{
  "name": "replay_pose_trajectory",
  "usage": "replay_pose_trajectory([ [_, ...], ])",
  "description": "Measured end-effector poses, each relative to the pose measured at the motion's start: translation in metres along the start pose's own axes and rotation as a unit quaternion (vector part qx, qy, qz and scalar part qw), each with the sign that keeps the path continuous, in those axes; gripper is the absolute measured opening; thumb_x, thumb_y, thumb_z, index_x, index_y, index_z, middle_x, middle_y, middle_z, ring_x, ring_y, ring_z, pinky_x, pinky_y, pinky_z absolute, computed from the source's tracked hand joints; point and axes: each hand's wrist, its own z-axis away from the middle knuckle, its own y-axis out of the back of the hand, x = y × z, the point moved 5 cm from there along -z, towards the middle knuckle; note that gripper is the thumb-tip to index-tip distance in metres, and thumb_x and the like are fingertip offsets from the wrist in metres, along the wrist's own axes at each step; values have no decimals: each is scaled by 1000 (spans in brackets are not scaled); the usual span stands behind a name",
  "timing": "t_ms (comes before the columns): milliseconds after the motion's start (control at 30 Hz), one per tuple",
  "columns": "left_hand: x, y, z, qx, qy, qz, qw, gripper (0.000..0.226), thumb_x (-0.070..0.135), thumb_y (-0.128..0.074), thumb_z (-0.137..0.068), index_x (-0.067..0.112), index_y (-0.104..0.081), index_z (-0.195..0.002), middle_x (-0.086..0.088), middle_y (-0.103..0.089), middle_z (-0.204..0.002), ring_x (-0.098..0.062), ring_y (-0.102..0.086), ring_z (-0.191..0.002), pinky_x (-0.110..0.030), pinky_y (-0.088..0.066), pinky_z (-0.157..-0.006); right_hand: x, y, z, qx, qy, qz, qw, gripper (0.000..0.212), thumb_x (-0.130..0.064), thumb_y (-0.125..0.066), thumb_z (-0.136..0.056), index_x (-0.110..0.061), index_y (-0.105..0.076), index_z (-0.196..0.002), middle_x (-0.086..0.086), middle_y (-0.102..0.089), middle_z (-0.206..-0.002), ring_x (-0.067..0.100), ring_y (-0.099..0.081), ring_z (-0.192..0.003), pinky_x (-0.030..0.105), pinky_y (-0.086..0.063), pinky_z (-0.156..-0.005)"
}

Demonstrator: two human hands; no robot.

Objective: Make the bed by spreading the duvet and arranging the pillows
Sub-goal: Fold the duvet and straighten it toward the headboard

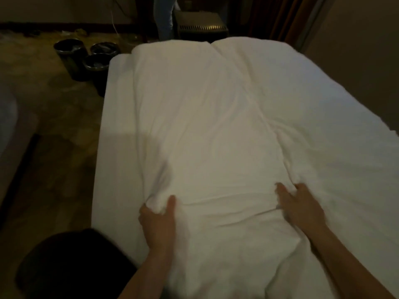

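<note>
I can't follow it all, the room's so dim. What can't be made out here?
- Pillows: none shows in the head view.
- Right hand: fingertips sunk in the duvet, motion-blurred, so its grip is unclear.
- Person beyond the bed: cut off by the top edge.
- Bins: contents too dark.

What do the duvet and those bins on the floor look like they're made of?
Duvet: soft white woven fabric, likely cotton, matte; it creases and bunches where the left hand grips it.
Bins: dark and glossy with shiny rims, so metal or hard plastic; too dim to tell.
</note>
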Motion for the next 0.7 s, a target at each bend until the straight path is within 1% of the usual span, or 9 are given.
replay_pose_trajectory([
  [67, -1, -8, 9, 12, -8, -38, 999, 65, 46, -75, -84, 7, -54, -132, -20, -62, -129, -36, -58, -117, -39, -45, -96, 12, -2, 14, -28, -33, 82, 996, 77, -78, -42, -86, -12, -57, -123, 13, -65, -121, 34, -60, -113, 41, -43, -94],
  [133, -4, -4, 5, 24, -37, -86, 995, 58, 55, -60, -91, 10, -60, -128, -20, -66, -124, -38, -61, -113, -38, -46, -92, 22, -7, 26, -2, -32, 86, 996, 83, -81, -36, -86, -8, -59, -119, 18, -66, -117, 36, -62, -108, 41, -43, -90],
  [233, -12, -1, -11, 5, -105, -144, 984, 54, 55, -47, -98, 13, -62, -130, -20, -67, -122, -40, -61, -111, -39, -46, -94, 32, -28, 26, 105, -13, -18, 994, 80, -83, -27, -85, -11, -63, -86, 16, -69, -82, 35, -65, -79, 40, -49, -75],
  [333, -15, -12, -19, 9, -170, -234, 957, 70, 63, -34, -97, 8, -63, -128, -26, -67, -117, -46, -64, -103, -44, -49, -89, 38, -52, 11, 133, 6, -10, 991, 75, -78, -24, -89, -13, -53, -65, 15, -63, -65, 34, -62, -62, 40, -51, -61],
  [433, -23, -31, -24, 8, -201, -291, 935, 78, 66, -26, -90, 3, -69, -106, -33, -69, -94, -50, -67, -81, -47, -52, -72, 39, -60, -3, 171, 66, 15, 983, 59, -62, -33, -96, -19, -39, -57, 14, -53, -52, 29, -52, -47, 31, -38, -49],
  [500, -29, -41, -32, 12, -214, -313, 925, 79, 68, -26, -92, -1, -65, -82, -35, -64, -74, -49, -65, -66, -46, -49, -60, 38, -64, -10, 182, 104, 26, 977, 53, -53, -39, -98, -21, -34, -57, 10, -48, -48, 25, -46, -42, 28, -31, -49],
  [533, -32, -44, -35, 5, -209, -320, 924, 79, 66, -26, -93, -2, -62, -75, -35, -62, -70, -48, -63, -62, -45, -47, -58, 40, -67, -12, 184, 114, 28, 976, 51, -51, -40, -99, -22, -33, -58, 9, -46, -47, 24, -45, -42, 28, -29, -50],
  [633, -35, -51, -40, 12, -203, -332, 921, 78, 65, -24, -92, -3, -57, -69, -34, -60, -67, -47, -63, -60, -46, -46, -57, 46, -71, -17, 203, 146, 17, 968, 50, -45, -41, -101, -22, -32, -57, 7, -42, -46, 22, -41, -40, 28, -28, -48],
  [700, -36, -52, -39, 9, -212, -332, 919, 86, 72, -22, -92, -3, -55, -65, -35, -59, -63, -47, -61, -56, -44, -43, -55, 47, -70, -16, 227, 168, 8, 959, 47, -39, -44, -100, -23, -31, -59, 8, -41, -46, 20, -40, -40, 28, -29, -47],
])
